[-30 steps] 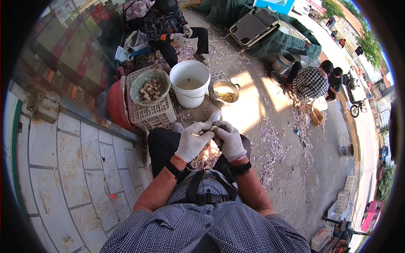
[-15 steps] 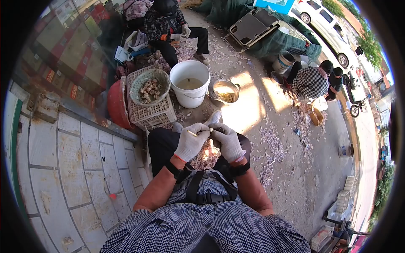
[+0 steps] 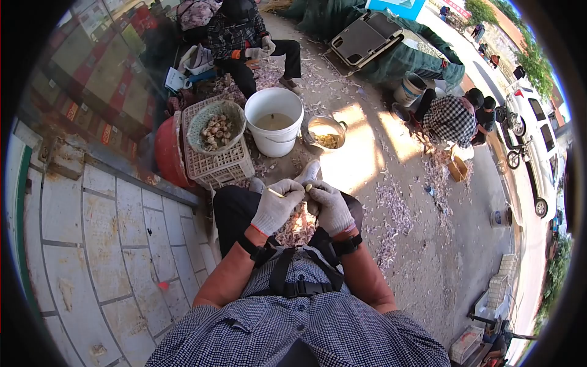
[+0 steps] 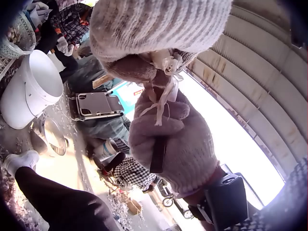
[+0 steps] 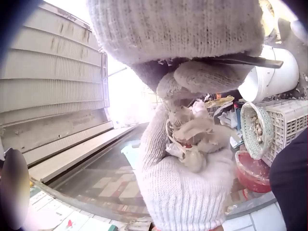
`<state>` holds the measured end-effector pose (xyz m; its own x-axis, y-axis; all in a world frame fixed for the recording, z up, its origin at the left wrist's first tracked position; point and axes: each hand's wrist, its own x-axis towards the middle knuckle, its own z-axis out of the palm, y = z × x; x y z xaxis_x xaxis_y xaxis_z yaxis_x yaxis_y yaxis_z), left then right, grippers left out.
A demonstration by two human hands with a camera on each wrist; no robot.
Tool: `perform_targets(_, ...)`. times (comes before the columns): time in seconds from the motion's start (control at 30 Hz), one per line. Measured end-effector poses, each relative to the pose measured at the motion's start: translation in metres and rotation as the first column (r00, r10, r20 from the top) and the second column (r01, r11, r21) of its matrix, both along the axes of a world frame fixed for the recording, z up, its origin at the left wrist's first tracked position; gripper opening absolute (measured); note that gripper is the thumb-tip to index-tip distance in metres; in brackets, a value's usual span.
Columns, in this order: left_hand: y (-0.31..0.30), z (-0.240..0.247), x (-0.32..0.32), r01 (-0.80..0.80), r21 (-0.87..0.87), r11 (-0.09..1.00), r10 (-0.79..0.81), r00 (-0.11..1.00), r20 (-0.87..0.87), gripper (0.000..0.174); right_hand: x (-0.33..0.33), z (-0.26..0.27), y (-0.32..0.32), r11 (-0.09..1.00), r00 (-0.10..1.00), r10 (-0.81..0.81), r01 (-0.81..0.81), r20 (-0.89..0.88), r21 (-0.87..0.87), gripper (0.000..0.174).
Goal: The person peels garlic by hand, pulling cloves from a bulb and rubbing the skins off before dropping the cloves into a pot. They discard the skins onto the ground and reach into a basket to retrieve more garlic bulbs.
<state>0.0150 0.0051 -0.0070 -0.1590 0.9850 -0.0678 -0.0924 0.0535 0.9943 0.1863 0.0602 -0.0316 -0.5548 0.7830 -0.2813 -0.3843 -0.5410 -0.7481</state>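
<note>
In the head view both gloved hands meet above the lap. My left hand [image 3: 275, 205] curls round garlic, with a pale stick-like piece [image 3: 276, 193] poking out of its fingers. The right wrist view shows garlic [image 5: 194, 160] and loose papery skin [image 5: 193, 130] in my left palm. Beside it, my right hand [image 3: 331, 209] has a small yellowish piece [image 3: 309, 187] at its fingertips. A thin dark strip [image 4: 158, 155], perhaps a blade, lies in the curled fingers of my right hand in the left wrist view. White shreds [image 4: 166, 98] hang between the hands.
A white bucket [image 3: 275, 142], a metal pot [image 3: 342, 126] and a basket of bulbs [image 3: 194, 131] on a crate [image 3: 227, 174] stand ahead. Skins [image 3: 394, 211] litter the ground. One person [image 3: 238, 37] sits ahead left, another [image 3: 449, 119] at the right.
The fingertips have shifted slightly, and the yellowish piece at my right fingertips shows more plainly than half a second ago. A white vehicle in the background has moved towards the lower right.
</note>
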Motion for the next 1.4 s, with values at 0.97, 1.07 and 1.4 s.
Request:
perform_targets(0.97,0.007,-0.086,-0.034,-0.047,-0.483,0.874,0.361,0.728,0.583,0.008,0.018,-0.052,0.040,0.997,0.875,-0.017,-0.019,0.483,0.070,0.040)
perform_targets(1.07,0.006,-0.071,-0.028,-0.052,-0.498,0.866,0.374,0.728,0.575,0.009,0.024,-0.035,0.080,0.962,0.845,-0.253,0.170,0.470,0.212,0.050)
perform_targets(1.4,0.008,-0.094,-0.039,0.118,-0.273,0.955,0.179,0.504,0.845,0.015,0.028,-0.149,-0.014,0.997,0.758,0.074,-0.069,0.648,-0.034,0.034)
